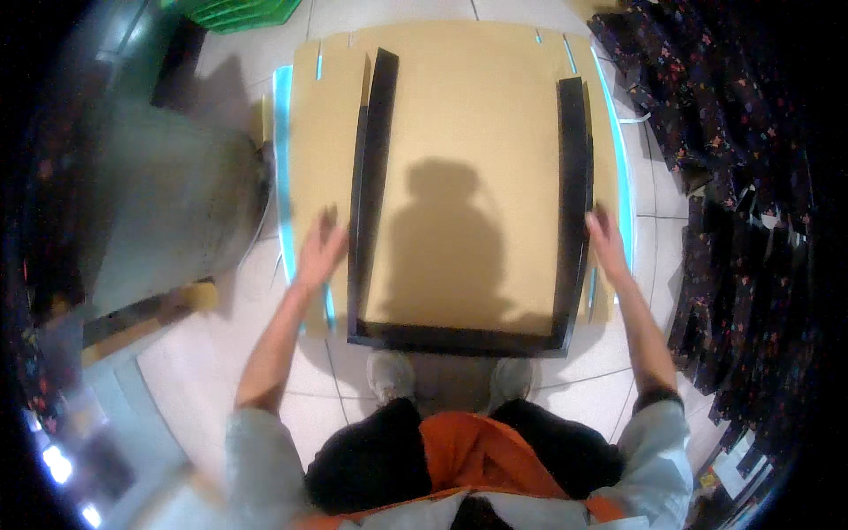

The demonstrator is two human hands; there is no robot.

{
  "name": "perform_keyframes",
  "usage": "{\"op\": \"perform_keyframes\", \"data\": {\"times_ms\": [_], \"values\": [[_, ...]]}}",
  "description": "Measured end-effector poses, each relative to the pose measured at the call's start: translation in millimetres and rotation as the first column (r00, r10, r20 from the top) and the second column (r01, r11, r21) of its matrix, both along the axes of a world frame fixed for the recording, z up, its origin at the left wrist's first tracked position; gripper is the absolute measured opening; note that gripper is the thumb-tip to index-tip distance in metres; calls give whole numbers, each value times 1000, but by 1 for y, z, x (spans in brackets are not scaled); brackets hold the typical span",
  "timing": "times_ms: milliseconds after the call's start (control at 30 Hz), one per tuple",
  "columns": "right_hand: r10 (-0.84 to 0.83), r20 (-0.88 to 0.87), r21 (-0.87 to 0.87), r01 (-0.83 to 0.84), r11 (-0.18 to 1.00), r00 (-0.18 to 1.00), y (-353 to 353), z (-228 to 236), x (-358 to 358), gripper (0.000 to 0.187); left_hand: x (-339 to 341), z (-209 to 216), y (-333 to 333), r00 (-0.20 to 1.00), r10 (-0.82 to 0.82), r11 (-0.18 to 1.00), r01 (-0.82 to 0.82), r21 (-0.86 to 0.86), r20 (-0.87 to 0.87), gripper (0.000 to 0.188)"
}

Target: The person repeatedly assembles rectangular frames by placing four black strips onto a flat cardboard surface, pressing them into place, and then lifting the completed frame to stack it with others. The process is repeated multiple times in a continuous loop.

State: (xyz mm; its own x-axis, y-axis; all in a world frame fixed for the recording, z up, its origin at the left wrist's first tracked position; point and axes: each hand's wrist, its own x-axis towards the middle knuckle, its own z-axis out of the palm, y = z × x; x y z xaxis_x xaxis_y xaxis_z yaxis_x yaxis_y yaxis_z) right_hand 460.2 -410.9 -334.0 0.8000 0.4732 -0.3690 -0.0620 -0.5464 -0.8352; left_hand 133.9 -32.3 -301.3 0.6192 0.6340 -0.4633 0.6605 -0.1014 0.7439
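A brown cardboard sheet (pixel 530 177) lies flat in front of my feet, slotted near its corners. On it rests a black three-sided frame (pixel 458 339), its two long arms pointing away from me and its crosspiece at the near edge. My left hand (pixel 322 252) is just outside the frame's left arm, over the cardboard, with fingers stretched forward and slightly blurred. At the outer side of the right arm, my right hand (pixel 606 237) has its fingers extended against or very close to the black strip; contact is hard to make out. Neither hand visibly grips anything.
Light blue edges (pixel 283 159) show beneath the cardboard on both sides. Stacks of dark, flower-patterned items (pixel 742 185) line the right. A large greyish object (pixel 190 199) stands at left, and a green crate (pixel 243 12) at the far left. Pale floor tiles (pixel 649 238) surround the sheet.
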Motion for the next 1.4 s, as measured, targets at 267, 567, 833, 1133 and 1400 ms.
{"op": "perform_keyframes", "data": {"times_ms": [267, 567, 833, 1133, 1400], "values": [[-93, 368, -290, 209, 934, 925, 129, -52, 128, 61, 186, -78, 112, 988, -27, 984, -1, 179, 154, 62], [70, 27, 64, -71, 995, 997, 108, -45, 114, 27, 177, -69, 91, 997, 24, 996, -17, -86, 75, 34], [-42, -222, 113, 69, 991, 974, 130, -22, 109, 49, 170, -71, 106, 971, 144, 982, -115, -153, 190, 30], [6, 217, -66, 9, 998, 976, 131, -40, 106, 41, 178, -67, 83, 993, 111, 953, -119, 279, 46, 35], [53, 156, -53, -45, 998, 986, 123, -49, 115, 31, 178, -65, 82, 994, 77, 973, -91, 210, 74, 31]]}}
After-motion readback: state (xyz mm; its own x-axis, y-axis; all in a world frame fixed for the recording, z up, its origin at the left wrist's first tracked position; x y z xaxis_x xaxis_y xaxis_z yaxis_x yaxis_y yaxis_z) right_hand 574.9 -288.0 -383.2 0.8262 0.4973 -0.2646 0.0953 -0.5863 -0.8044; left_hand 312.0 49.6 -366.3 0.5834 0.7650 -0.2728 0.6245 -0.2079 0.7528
